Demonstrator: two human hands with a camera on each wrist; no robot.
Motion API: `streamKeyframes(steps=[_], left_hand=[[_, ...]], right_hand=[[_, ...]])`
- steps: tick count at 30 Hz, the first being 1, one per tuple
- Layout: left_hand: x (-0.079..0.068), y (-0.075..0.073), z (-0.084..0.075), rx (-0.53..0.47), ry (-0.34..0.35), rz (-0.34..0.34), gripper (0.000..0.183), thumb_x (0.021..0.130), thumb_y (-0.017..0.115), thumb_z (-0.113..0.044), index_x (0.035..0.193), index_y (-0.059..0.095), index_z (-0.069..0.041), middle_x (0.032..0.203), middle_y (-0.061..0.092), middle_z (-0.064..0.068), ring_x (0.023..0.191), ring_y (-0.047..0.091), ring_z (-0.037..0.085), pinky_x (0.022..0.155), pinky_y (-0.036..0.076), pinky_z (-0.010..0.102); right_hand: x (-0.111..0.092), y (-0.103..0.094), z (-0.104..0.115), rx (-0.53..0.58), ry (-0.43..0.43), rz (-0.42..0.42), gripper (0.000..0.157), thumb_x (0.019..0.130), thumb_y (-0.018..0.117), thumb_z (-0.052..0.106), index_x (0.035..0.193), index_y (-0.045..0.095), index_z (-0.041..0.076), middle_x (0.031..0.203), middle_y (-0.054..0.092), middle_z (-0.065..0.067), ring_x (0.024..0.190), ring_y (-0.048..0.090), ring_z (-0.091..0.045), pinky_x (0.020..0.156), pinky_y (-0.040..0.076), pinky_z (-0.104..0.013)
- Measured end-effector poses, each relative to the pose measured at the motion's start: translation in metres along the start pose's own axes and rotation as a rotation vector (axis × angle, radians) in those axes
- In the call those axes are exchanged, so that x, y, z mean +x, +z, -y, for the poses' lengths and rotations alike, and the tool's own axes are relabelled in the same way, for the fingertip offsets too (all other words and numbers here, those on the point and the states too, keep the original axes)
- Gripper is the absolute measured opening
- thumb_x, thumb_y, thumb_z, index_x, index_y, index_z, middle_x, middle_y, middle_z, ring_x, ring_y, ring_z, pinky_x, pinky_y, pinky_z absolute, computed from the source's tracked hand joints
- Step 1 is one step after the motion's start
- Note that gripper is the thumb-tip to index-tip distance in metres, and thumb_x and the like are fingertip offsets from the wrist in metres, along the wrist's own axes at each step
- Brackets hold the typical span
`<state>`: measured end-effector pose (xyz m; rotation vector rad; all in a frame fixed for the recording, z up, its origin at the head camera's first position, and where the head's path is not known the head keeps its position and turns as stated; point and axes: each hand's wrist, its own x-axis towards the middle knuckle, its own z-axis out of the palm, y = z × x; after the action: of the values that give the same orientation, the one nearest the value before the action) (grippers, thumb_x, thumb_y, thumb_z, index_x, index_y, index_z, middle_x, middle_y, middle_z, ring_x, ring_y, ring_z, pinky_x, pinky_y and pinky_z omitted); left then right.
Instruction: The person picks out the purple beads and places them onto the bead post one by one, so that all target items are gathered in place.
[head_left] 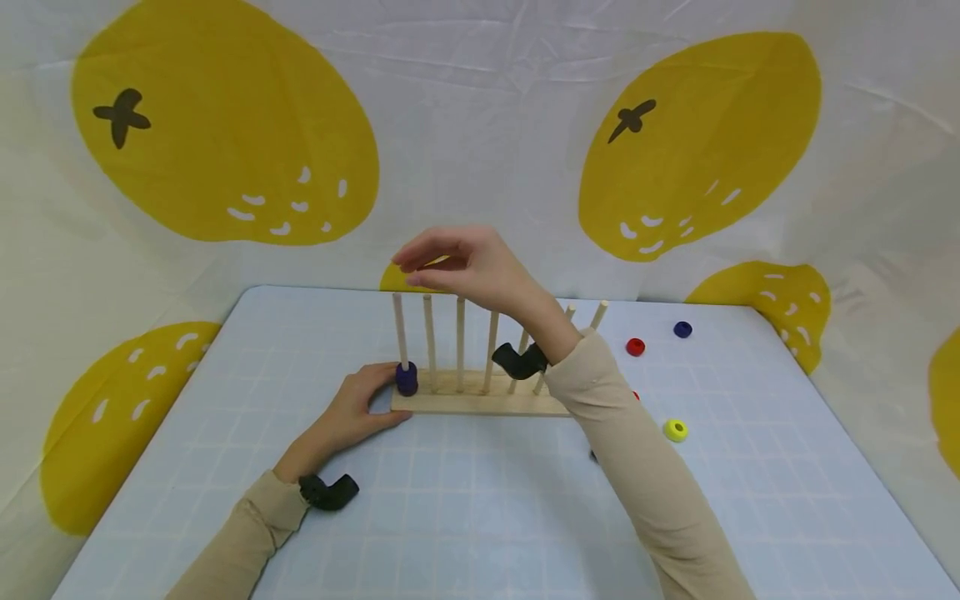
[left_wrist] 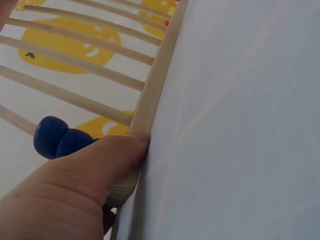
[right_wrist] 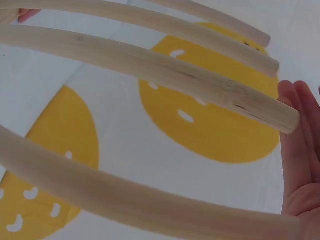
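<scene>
on the tabletop (head_left: 465,508), the left hand (head_left: 351,414) grips the left end of the wooden peg rack (head_left: 480,406) beside stacked blue beads (head_left: 407,379), some fingertips out of sight. the right hand (head_left: 480,268), thumb and fingers loosely curved apart, hovers above the pegs (head_left: 461,346); its sleeve (head_left: 630,450) hides the rack's right end, most of a red bead (head_left: 636,396) and an unidentifiable dark piece (head_left: 593,456).

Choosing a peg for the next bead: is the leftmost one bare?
No, dark blue beads are stacked around the foot of the leftmost peg.

White sheeting (head_left: 480,150) (printed with big yellow fruit (head_left: 225,133)) hangs behind a pale-blue gridded table (head_left: 465,517).
</scene>
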<state>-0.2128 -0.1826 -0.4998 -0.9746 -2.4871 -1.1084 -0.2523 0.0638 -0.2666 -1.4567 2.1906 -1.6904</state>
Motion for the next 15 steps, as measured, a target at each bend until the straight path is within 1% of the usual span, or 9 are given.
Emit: streamKeyframes(steps=[8, 13, 15], left_hand=[[0.000, 0.002, 0.000, 0.011, -0.016, 0.007, 0.065, 0.076, 0.085, -0.021, 0.133, 0.060, -0.003, 0.135, 0.058, 0.016, 0.126, 0.051, 0.036, 0.102, 0.037, 0.059], [0.000, 0.003, 0.001, 0.022, -0.005, -0.003, 0.065, 0.076, 0.085, -0.019, 0.133, 0.060, -0.001, 0.133, 0.059, 0.017, 0.124, 0.052, 0.037, 0.100, 0.038, 0.061], [0.000, 0.003, 0.001, 0.024, -0.005, -0.006, 0.065, 0.076, 0.085, -0.018, 0.132, 0.060, -0.001, 0.133, 0.059, 0.017, 0.124, 0.052, 0.037, 0.100, 0.038, 0.061]], right_hand=[[-0.010, -0.017, 0.014, 0.002, -0.061, -0.045, 0.025, 0.088, 0.070, -0.005, 0.113, 0.070, -0.005, 0.111, 0.072, -0.010, 0.100, 0.069, -0.022, 0.085, 0.057, -0.039], [-0.020, -0.028, 0.019, 0.013, -0.083, -0.095, 0.025, 0.087, 0.070, -0.009, 0.112, 0.070, -0.006, 0.111, 0.070, -0.018, 0.100, 0.069, -0.026, 0.086, 0.056, -0.040], [-0.026, -0.032, 0.021, 0.000, -0.087, -0.113, 0.024, 0.087, 0.069, -0.009, 0.111, 0.070, -0.006, 0.111, 0.070, -0.020, 0.101, 0.068, -0.027, 0.087, 0.056, -0.041]])
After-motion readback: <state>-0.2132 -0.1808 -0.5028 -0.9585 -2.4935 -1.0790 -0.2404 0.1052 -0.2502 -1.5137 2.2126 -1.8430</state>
